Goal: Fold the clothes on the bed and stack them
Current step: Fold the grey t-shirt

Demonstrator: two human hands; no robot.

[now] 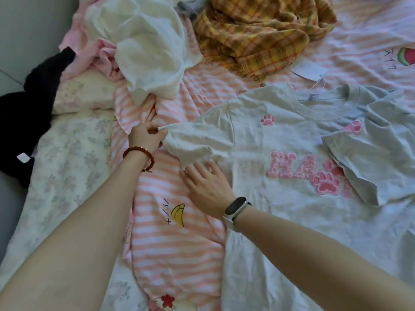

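Two hands on pale grey cotton T-shirt [280,153], spread face-up on pink-striped bedsheet [175,243]: left hand [147,136] pinching sleeve hem, right hand [207,182] flat, fingers straight, beside armpit seam. Soft, light, limp (best taken by hems). Pink lettering "HA…", remainder covered.

One grey T-shirt [280,140], one yellow plaid garment [258,34], one white garment [152,48], one black garment [33,104], one pink garment [89,52], two hands, one bead bracelet [140,157], one wristband [235,209]
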